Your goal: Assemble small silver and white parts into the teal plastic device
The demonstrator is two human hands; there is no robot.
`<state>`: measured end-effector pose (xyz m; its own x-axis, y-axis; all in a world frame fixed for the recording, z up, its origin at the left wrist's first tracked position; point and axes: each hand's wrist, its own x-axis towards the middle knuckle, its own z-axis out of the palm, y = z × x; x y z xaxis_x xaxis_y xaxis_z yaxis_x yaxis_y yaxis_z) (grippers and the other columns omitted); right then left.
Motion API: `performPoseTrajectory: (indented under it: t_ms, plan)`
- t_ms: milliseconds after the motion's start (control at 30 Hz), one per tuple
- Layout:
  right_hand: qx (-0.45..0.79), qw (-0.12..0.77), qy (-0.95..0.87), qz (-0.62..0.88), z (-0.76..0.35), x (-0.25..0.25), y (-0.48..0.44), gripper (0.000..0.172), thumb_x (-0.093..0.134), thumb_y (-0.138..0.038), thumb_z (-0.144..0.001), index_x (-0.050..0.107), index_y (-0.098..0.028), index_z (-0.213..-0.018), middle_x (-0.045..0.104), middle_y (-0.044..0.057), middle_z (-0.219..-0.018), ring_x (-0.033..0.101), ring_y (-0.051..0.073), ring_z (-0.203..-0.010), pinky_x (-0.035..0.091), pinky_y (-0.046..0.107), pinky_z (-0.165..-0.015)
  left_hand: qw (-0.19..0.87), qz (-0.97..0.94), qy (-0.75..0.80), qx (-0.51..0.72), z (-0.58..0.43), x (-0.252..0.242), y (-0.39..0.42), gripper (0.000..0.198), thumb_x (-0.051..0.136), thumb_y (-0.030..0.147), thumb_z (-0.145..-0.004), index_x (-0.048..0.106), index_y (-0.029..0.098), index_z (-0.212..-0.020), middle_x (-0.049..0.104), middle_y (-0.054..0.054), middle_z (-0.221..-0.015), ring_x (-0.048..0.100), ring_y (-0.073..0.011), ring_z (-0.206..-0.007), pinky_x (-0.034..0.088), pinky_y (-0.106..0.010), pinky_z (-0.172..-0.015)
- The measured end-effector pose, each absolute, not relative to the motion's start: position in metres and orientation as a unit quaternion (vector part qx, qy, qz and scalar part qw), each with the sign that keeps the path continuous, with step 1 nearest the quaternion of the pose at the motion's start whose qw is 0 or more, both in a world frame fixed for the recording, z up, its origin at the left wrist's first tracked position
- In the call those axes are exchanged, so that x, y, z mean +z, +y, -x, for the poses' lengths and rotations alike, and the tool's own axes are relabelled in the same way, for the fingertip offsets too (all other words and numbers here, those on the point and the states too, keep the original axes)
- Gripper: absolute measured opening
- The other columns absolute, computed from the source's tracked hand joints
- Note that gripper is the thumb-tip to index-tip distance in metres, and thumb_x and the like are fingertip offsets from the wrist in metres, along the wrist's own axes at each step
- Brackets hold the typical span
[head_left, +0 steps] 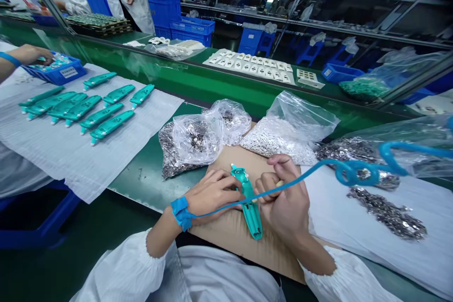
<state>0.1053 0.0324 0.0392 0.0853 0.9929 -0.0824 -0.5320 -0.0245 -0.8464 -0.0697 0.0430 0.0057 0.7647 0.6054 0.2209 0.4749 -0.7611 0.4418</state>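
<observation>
While a co-worker's hand (35,54) rests on the rim of a blue plastic tray (71,74) at the far left, about nine teal plastic housings (109,125) lie in loose rows on a white padded sheet (71,160). Each has a small pale tip at one end. They look like pieces already handled, though the view cannot show whether each one is complete.

Further right, on the green bench (141,184), two clear bags of silver metal parts (194,141) sit beside a bag of small white pieces (279,144), at the edge of a cardboard sheet (226,226). On that cardboard, one teal device (253,219) lies lengthwise between the person's hands, so this piece appears to be the one in progress.

The left hand (212,196), wearing a blue wrist strap (182,213), has its fingers (226,184) curled closed over the device's upper end. Just beside it, the right hand (283,198) has its fingers (278,170) folded tight, with a small pale tip showing between them; whatever they pinch is mostly hidden.

A blue coiled cord (354,172) runs from the strap across the right hand toward the right, above a second white sheet (354,245) bearing a heap of loose silver metal parts (387,214). Judging by the bags and this heap, plenty of parts remain unused.
</observation>
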Motion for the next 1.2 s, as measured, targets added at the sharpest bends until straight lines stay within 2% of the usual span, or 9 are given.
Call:
performPoseTrajectory:
  t_ms: [367, 567, 767, 900, 1000, 1100, 1200]
  plan:
    - [0.618, 0.594, -0.335, 0.391, -0.097, 0.026, 0.029, 0.005, 0.056, -0.029, -0.087, 0.054, -0.025, -0.084, 0.026, -0.013, -0.040, 0.015, 0.007, -0.035, 0.024, 0.016, -0.035, 0.171, -0.923, 0.300, 0.171, 0.069, 0.000, 0.044, 0.028, 0.048, 0.043, -0.101, 0.069, 0.025, -0.107, 0.065, -0.005, -0.122, 0.051, -0.0247, -0.109, 0.041, -0.039, -0.095]
    - [0.600, 0.586, -0.376, 0.394, -0.092, 0.020, 0.026, 0.022, 0.055, -0.032, -0.091, 0.046, -0.024, -0.073, 0.026, -0.012, -0.044, 0.018, 0.007, -0.037, 0.023, 0.017, -0.037, 0.146, -0.929, 0.298, 0.163, 0.069, 0.001, 0.044, 0.025, 0.048, 0.039, -0.102, 0.067, 0.024, -0.106, 0.063, -0.006, -0.124, 0.049, -0.0250, -0.113, 0.042, -0.038, -0.094]
    - [0.595, 0.594, -0.383, 0.384, -0.088, 0.011, 0.023, 0.028, 0.058, -0.033, -0.089, 0.042, -0.023, -0.068, 0.028, -0.011, -0.046, 0.020, 0.007, -0.039, 0.024, 0.017, -0.038, 0.139, -0.929, 0.291, 0.184, 0.071, -0.002, 0.044, 0.024, 0.050, 0.039, -0.101, 0.067, 0.023, -0.104, 0.065, -0.005, -0.116, 0.050, -0.0233, -0.105, 0.044, -0.036, -0.089]
    - [0.585, 0.608, -0.393, 0.366, -0.087, 0.018, 0.023, 0.023, 0.054, -0.029, -0.090, 0.046, -0.023, -0.070, 0.027, -0.011, -0.045, 0.018, 0.008, -0.040, 0.023, 0.017, -0.039, 0.138, -0.925, 0.296, 0.194, 0.071, -0.001, 0.042, 0.024, 0.052, 0.040, -0.100, 0.067, 0.023, -0.106, 0.064, -0.006, -0.117, 0.051, -0.0230, -0.104, 0.045, -0.036, -0.089]
    - [0.568, 0.643, -0.373, 0.354, -0.098, 0.035, 0.018, 0.017, 0.052, -0.028, -0.092, 0.053, -0.024, -0.076, 0.020, -0.011, -0.046, 0.012, 0.008, -0.040, 0.022, 0.017, -0.039, 0.158, -0.921, 0.296, 0.196, 0.072, 0.002, 0.041, 0.025, 0.049, 0.039, -0.101, 0.067, 0.025, -0.113, 0.064, -0.006, -0.117, 0.053, -0.0232, -0.103, 0.046, -0.037, -0.090]
    - [0.569, 0.659, -0.346, 0.351, -0.119, 0.054, 0.003, 0.020, 0.050, -0.041, -0.093, 0.061, -0.026, -0.085, 0.015, -0.011, -0.048, 0.010, 0.008, -0.040, 0.025, 0.020, -0.040, 0.175, -0.915, 0.297, 0.211, 0.073, 0.004, 0.037, 0.028, 0.050, 0.041, -0.100, 0.066, 0.027, -0.118, 0.063, -0.007, -0.117, 0.053, -0.0252, -0.108, 0.045, -0.039, -0.094]
    - [0.571, 0.661, -0.314, 0.373, -0.134, 0.062, -0.014, 0.028, 0.047, -0.048, -0.092, 0.064, -0.026, -0.089, 0.016, -0.010, -0.050, 0.013, 0.010, -0.042, 0.029, 0.022, -0.040, 0.190, -0.906, 0.309, 0.216, 0.069, 0.004, 0.032, 0.043, 0.060, 0.056, -0.091, 0.064, 0.026, -0.121, 0.059, -0.009, -0.123, 0.050, -0.0293, -0.117, 0.042, -0.044, -0.101]
